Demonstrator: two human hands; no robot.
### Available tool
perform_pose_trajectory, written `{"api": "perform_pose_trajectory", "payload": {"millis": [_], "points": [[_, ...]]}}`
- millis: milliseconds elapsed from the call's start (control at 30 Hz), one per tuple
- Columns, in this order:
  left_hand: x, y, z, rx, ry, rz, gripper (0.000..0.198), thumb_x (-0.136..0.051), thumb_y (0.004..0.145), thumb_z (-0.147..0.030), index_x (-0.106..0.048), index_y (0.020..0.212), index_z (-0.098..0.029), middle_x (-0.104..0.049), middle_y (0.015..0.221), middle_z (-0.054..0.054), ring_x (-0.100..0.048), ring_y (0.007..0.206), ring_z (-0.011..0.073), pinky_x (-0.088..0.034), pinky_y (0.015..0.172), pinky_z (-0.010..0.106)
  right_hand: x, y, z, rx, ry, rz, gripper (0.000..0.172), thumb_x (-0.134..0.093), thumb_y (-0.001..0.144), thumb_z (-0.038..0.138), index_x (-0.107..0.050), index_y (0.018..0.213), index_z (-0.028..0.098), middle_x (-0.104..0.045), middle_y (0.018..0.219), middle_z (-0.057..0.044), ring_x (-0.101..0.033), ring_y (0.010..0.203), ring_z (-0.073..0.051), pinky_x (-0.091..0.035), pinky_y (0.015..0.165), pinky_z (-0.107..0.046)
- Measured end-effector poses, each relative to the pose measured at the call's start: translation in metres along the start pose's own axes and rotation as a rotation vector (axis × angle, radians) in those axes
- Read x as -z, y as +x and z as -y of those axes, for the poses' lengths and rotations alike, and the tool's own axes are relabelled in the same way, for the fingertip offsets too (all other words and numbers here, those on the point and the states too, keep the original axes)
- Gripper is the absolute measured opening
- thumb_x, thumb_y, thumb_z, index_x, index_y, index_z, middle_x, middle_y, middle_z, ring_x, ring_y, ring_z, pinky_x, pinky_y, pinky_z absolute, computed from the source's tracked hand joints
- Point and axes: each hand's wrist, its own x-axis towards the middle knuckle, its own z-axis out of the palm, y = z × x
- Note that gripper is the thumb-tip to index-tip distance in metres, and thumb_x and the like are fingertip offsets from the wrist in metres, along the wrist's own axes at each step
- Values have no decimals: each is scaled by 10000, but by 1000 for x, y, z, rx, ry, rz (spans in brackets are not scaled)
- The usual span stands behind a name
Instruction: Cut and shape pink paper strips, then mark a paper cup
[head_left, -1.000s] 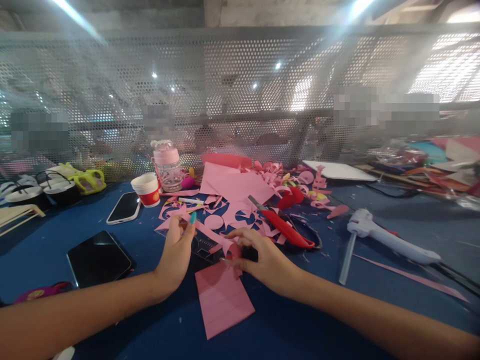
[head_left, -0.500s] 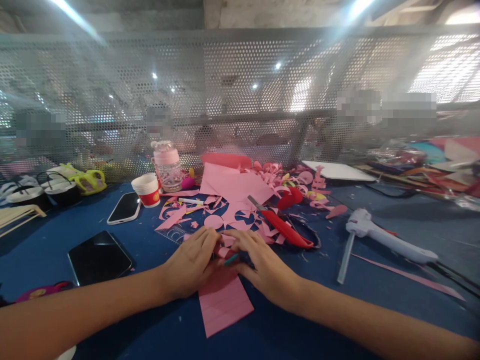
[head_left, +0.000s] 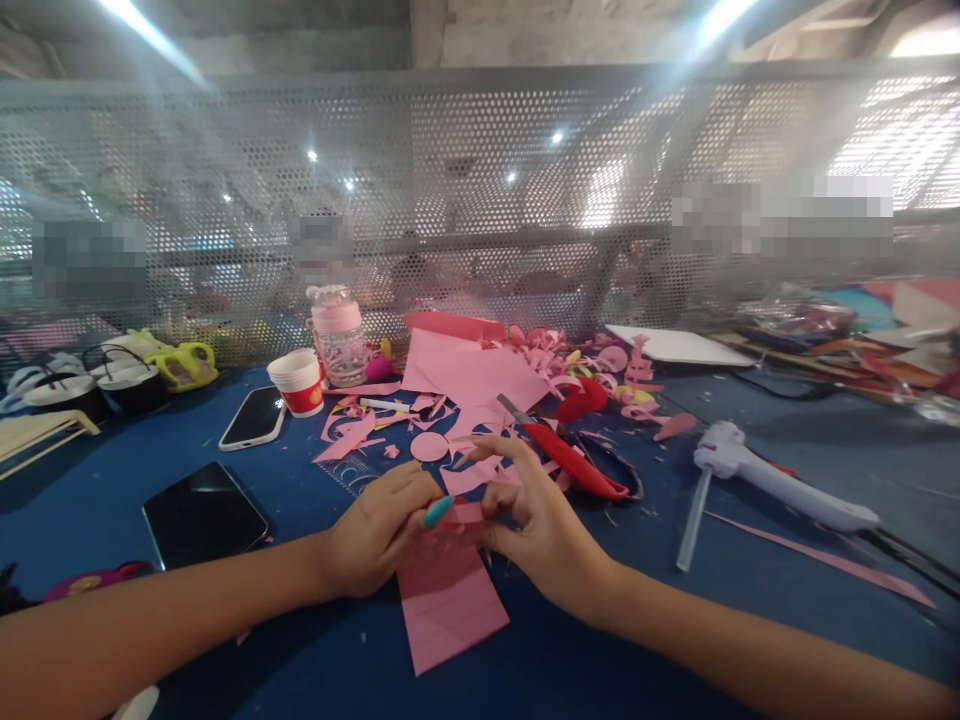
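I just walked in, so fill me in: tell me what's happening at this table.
A person's left hand and right hand are at a small pink paper strip, by the far end of a pink sheet on the blue table. Just how firmly each holds it is hidden. Pink scraps and a red-handled tool lie beyond the hands; a glue gun rests off to the right.

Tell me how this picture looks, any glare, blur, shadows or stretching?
Head view, top: the strip lights throw streaky glare. Head view, back: the mesh screen is hazy and soft, with pixelated blocks. Head view, front: the pink paper shows faint lines, and the table darkens below the left arm. Head view, right edge: the right arm looks stretched, likely wide-angle distortion.
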Motion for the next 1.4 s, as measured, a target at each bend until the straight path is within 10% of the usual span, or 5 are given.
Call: {"api": "perform_pose_trajectory", "payload": {"millis": [500, 700, 1000, 1167, 1400], "points": [[-8, -6, 11, 177, 9, 62, 391, -396, 879, -222, -437, 1268, -222, -688, 1000, 72, -668, 785, 168, -506, 688, 268, 3, 15, 7, -446, 596, -158, 439, -767, 587, 244, -471, 908, 195, -532, 942, 2, -578, 653, -49, -483, 559, -148], [-8, -6, 7, 209, 121, 82, 443, -354, 891, -239, -333, 1327, -161, -652, 589, -6, -577, 463, 130, -433, 488, 219, 11, 21, -7, -277, 462, -285, 453, -772, 572, 247, -454, 891, 194, -533, 912, 16, -551, 597, -41, -461, 566, -189], [-4, -2, 3, 264, 50, 66, 292, -315, 902, -304, -484, 1092, -160, -632, 895, 70, -583, 774, 192, -430, 668, 294, 6, 15, -4, -90, 198, -165, 321, -634, 737, 318, -390, 921, 221, -451, 810, 44, -469, 538, -45, -426, 574, -232], [2, 12, -12, 400, -178, 17, 404, -235, 924, -394, -538, 785, -166, -556, 720, 14, -522, 670, 143, -399, 641, 259, -4, 7, -4, 11, 40, -103, 185, -441, 854, 221, -351, 1015, 223, -366, 624, 69, -414, 525, -91, -371, 530, -244], [-11, 12, -15, 616, -703, 89, 296, -419, 851, -474, -454, 921, -189, -532, 657, -40, -529, 507, 98, -419, 482, 205, -12, 2, -8, 59, -60, -112, 208, -370, 853, 147, -339, 1045, 222, -420, 732, 18, -486, 588, -120, -417, 579, -292]]}}
